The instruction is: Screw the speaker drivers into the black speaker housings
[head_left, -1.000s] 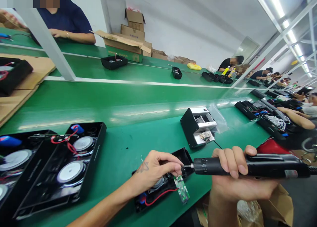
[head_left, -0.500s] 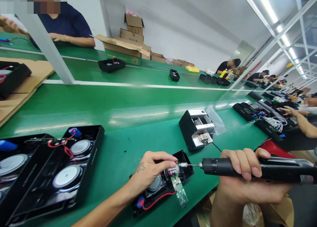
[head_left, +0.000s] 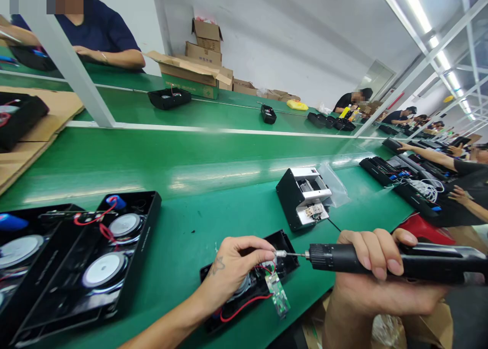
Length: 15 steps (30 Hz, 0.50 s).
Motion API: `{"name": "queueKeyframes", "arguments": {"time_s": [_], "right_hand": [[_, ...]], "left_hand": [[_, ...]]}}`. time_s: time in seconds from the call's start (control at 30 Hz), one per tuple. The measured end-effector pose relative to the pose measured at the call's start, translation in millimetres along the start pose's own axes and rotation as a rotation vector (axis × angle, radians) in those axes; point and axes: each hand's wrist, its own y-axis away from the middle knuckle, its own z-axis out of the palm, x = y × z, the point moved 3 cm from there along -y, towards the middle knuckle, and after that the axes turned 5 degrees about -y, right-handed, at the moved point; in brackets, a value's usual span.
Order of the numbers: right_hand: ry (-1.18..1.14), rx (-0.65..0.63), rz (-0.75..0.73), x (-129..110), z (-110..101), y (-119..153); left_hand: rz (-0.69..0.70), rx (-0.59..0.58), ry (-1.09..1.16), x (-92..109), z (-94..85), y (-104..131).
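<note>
My right hand (head_left: pixel 381 267) is wrapped around a black electric screwdriver (head_left: pixel 354 256), held level and pointing left. Its thin bit (head_left: pixel 293 254) ends in a pale metal tip. At that tip, the thumb and forefinger of my left hand (head_left: pixel 240 260) are pinched together; any screw there is too small to make out. Below them lies an open black speaker housing (head_left: pixel 284 237), partly covered by my left hand. A green circuit board (head_left: pixel 278 294) on red wires (head_left: pixel 244 308) hangs across the housing's near edge.
Open speaker housings (head_left: pixel 152 222) with round drivers stand at the left. A black and white screw feeder (head_left: pixel 287 196) sits behind my work, beside a clear plastic bag (head_left: pixel 335 186). More housings (head_left: pixel 415 199) and a co-worker's arms (head_left: pixel 438 158) are at the right. A white rail (head_left: pixel 213 131) crosses the bench.
My left hand has shifted slightly right, still at the bit's tip. The screwdriver has barely moved. At the right, a co-worker's arm now reaches across the housings; at the far left, a dark housing shows by another person's hands.
</note>
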Motion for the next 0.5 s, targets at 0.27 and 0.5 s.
{"name": "queueKeyframes", "arguments": {"time_s": [0.27, 0.5], "right_hand": [[0.058, -0.029, 0.028, 2, 6, 6], [0.041, -0.07, -0.012, 7, 2, 4]], "left_hand": [[0.144, 0.005, -0.039, 3, -0.6, 4], [0.229, -0.255, -0.586, 22, -34.6, -10]]}}
